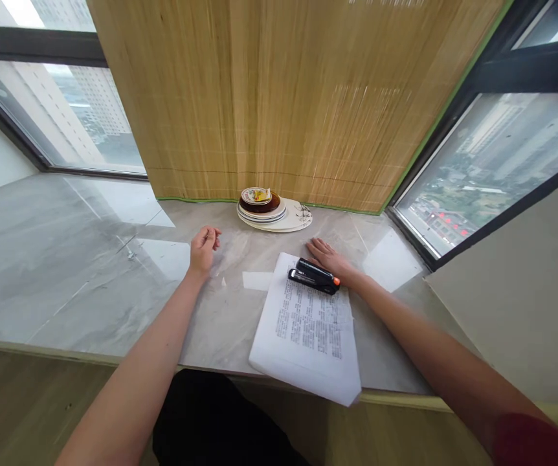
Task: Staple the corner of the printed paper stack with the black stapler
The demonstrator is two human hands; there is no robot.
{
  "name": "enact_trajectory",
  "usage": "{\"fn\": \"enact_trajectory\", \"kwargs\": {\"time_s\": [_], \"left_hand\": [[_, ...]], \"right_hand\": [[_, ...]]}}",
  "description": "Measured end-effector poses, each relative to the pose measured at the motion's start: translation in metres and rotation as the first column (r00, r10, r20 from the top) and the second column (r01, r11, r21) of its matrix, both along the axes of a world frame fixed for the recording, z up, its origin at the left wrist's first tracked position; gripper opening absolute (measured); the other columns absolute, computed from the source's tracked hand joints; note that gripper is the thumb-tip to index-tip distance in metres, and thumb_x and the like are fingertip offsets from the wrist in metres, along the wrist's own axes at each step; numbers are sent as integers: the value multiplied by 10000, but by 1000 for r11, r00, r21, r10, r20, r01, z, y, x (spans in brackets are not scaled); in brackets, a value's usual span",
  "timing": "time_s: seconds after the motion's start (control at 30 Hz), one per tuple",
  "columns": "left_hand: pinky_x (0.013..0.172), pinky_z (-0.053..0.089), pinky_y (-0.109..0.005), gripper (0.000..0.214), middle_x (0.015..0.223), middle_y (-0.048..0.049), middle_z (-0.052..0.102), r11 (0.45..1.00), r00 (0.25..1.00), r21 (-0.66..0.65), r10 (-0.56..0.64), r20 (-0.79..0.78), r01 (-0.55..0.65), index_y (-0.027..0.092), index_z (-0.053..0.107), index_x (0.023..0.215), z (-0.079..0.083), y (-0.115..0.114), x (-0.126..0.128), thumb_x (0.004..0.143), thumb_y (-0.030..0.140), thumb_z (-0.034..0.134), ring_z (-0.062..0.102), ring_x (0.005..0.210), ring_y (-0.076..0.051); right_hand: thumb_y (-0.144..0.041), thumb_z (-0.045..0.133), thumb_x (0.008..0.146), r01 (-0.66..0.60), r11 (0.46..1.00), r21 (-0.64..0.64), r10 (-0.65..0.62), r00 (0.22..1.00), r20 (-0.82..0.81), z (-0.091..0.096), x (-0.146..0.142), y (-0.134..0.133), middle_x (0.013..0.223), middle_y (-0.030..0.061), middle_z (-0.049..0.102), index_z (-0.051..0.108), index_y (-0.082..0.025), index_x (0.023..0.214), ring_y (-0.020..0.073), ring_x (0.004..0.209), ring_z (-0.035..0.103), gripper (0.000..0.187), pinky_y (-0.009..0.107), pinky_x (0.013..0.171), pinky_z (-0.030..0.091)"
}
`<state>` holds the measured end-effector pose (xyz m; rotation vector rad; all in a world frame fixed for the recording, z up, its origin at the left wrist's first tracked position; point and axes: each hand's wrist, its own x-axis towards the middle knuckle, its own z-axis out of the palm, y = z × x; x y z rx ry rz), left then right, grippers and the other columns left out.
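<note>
1. The printed paper (303, 343), text side up, lies on the marble-patterned sill (89, 291), its near edge jutting past the sill's front edge.
2. A black stapler (314, 276) with an orange end lies across the far part of the paper.
3. The right hand (328, 257) rests palm down at the paper's far right corner, fingers spread out and grasping nothing, just beside the stapler.
4. The left hand (204, 248) is left of the paper, well apart from it, fingers loosely curled; I cannot tell whether they are clenched around anything small.
5. Beyond the paper, slightly left, stand stacked plates (274, 223); farther beyond hangs a bamboo blind (283, 97).
</note>
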<state>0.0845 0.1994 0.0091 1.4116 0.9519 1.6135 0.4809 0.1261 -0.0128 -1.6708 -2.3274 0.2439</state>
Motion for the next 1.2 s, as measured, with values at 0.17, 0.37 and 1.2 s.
{"fn": "enact_trajectory", "kwargs": {"time_s": [0.17, 0.37, 1.2], "left_hand": [[504, 341, -201, 354, 688, 19, 534, 992, 966, -37, 128, 225, -122, 178, 638, 786, 4, 4, -5, 847, 503, 766, 448, 543, -73], [451, 255, -181, 264, 573, 83, 366, 931, 876, -115, 365, 315, -347, 194, 550, 758, 11, 0, -24, 882, 384, 685, 356, 467, -65], [659, 424, -293, 237, 853, -22, 668, 934, 524, -35, -231, -820, 356, 217, 818, 939, 6, -24, 6, 909, 411, 685, 538, 660, -137]], "right_hand": [[-201, 352, 1065, -226, 974, -33, 226, 974, 15, 5, -97, 26, 1754, 182, 256, 343, -127, 1651, 279, 1623, 300, 591, 496, 1335, 233], [-84, 536, 982, -508, 861, -29, 508, 861, -3, 15, -196, 63, 1766, 128, 256, 320, -172, 1659, 246, 1647, 226, 716, 456, 1331, 223], [-403, 502, 1060, 3, 984, 179, 98, 826, -555, 40, -99, -32, 1053, 82, 741, 709, -216, 1095, 226, 951, 673, 281, 380, 889, 537]]}}
